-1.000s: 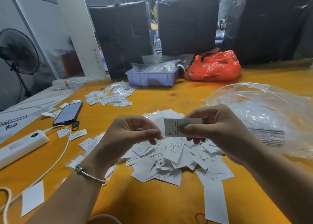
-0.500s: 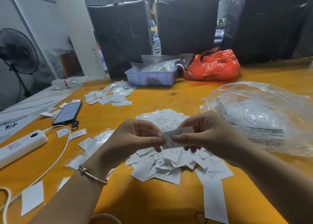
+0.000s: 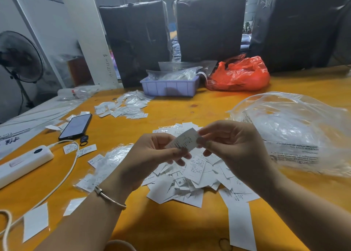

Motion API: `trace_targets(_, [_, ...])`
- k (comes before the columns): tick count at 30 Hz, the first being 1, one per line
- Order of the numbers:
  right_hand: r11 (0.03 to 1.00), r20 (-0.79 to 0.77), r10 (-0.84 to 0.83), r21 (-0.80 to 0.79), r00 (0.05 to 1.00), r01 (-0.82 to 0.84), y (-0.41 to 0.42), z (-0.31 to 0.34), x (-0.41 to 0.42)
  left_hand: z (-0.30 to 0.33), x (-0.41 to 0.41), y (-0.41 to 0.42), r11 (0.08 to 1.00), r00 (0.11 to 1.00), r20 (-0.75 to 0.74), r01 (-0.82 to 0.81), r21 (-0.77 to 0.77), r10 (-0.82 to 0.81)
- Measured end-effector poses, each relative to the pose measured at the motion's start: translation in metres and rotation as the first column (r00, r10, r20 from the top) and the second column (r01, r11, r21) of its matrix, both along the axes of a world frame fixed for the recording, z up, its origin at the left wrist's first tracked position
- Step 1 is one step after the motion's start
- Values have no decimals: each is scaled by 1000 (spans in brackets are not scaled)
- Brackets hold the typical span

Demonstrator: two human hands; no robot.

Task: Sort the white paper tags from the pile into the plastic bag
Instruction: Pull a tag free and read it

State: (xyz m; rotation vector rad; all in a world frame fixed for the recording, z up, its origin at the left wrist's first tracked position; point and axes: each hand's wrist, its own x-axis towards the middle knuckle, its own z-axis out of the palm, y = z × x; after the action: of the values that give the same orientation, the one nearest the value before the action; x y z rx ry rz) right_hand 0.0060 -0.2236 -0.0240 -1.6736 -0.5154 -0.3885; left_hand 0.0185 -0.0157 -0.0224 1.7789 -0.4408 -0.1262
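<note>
Tilted since a second ago: one tag (image 3: pixel 185 141), pinched between left hand (image 3: pixel 152 155) and right hand (image 3: pixel 233 146) fingertips above the pile (image 3: pixel 191 176), mid-table near the front edge. Plastic bag (image 3: pixel 296 133), at the right edge: release from the left hand, carry across flat.

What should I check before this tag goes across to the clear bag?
1. Tag held: ok, pinched between left hand and right hand, above the pile.
2. A single tag in the fingers: cannot tell.
3. Size print readable: not ok, blurred.
4. Plastic bag close by: ok, on the table beside the right hand.
5. Bag mouth open toward the hands: cannot tell.
6. Path to the bag: ok, nothing between.
</note>
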Motion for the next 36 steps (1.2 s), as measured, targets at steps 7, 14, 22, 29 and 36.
trace_targets(7, [902,302,-252,-272,919,337,7,-6,0,-2,2,-2,998,998,-6,-56,-14,56])
trace_targets(14, [798,385,-102,-519,917,306,17,-8,-9,-3,2,-2,996,997,-41,-69,-51,67])
trace_targets(22, [830,294,-147,-482,944,279,7,-11,2,0,4,0,993,984,-140,-115,-21,111])
trace_targets(29, [837,259,-179,-467,949,285,-2,-10,8,12,11,23,946,922,-224,-323,-1,315])
trace_targets(36, [823,267,-248,-449,931,348,-14,-11,19,9,28,66,686,768,88,-613,392,635])
